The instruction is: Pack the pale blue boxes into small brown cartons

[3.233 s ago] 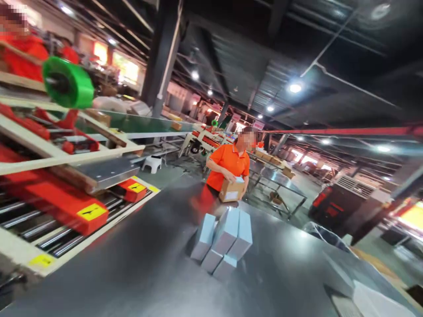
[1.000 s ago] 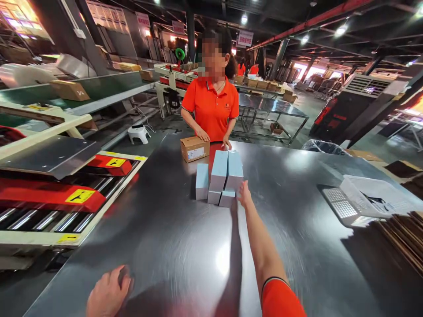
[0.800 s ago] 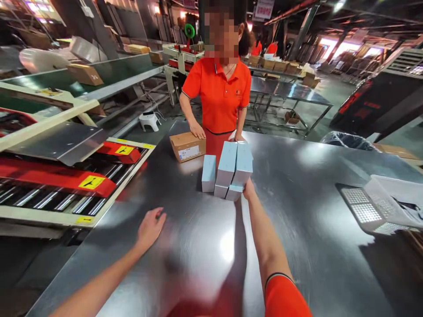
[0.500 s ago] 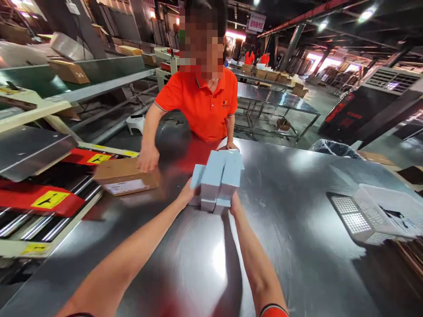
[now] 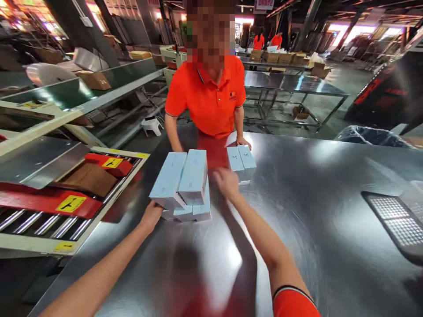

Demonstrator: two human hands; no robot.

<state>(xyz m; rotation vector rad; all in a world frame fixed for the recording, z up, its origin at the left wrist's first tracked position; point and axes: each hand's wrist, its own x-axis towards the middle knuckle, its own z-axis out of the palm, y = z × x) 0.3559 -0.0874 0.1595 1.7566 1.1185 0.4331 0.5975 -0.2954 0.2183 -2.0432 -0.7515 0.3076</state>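
Note:
A bundle of pale blue boxes (image 5: pixel 185 185) rests on the steel table (image 5: pixel 297 211) in front of me. My left hand (image 5: pixel 152 215) holds its near left corner from below. My right hand (image 5: pixel 225 182) hovers just right of the bundle, fingers spread, blurred. Two more pale blue boxes (image 5: pixel 242 162) lie farther back. A person in an orange shirt (image 5: pixel 208 94) stands across the table with a hand (image 5: pixel 243 141) on those two boxes.
A roller conveyor with red guides (image 5: pixel 66 202) runs along the table's left edge, carrying a brown carton (image 5: pixel 87 178). A white basket (image 5: pixel 396 215) sits at the right. Green belt conveyor (image 5: pixel 99 86) and more steel tables (image 5: pixel 291 83) lie behind.
I pulled the blue bundle nearer and to the left, and two boxes split off near the other person. The brown carton went from the table onto the roller conveyor.

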